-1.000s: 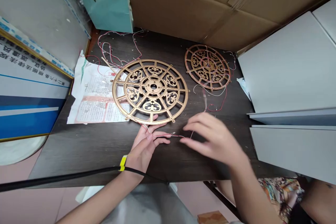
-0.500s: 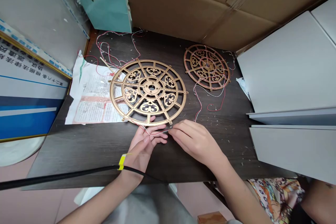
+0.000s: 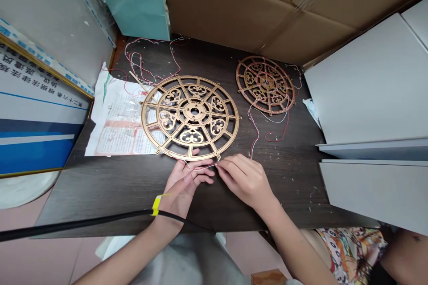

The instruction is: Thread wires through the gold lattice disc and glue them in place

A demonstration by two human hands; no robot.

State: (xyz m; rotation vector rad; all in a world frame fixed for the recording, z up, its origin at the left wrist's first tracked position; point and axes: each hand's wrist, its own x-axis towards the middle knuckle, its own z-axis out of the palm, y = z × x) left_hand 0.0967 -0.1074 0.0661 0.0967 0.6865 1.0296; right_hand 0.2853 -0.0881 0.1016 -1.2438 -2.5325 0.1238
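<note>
A large gold openwork wheel point(image 3: 190, 116) lies flat on the dark wooden table point(image 3: 133, 187). My left hand point(image 3: 183, 185) rests just below its near rim and pinches a thin red and white wire point(image 3: 200, 168). My right hand point(image 3: 242, 178) meets it from the right, its fingertips closed on the same wire close to the wheel's lower right edge. From my right hand the wire runs up to a smaller gold wheel point(image 3: 265, 83) at the back right, which has red wire wound over it.
A printed paper sheet point(image 3: 118, 120) lies under the big wheel's left side, with loose red wires point(image 3: 143, 64) behind it. Cardboard point(image 3: 240, 4) stands at the back, grey panels point(image 3: 368, 98) on the right, a framed poster point(image 3: 33, 111) on the left. A black cable point(image 3: 83, 222) crosses my left wrist.
My right hand came in from the right and closed on the wire next to my left hand. The wire's slack now trails up toward the smaller wheel. The left hand stayed put.
</note>
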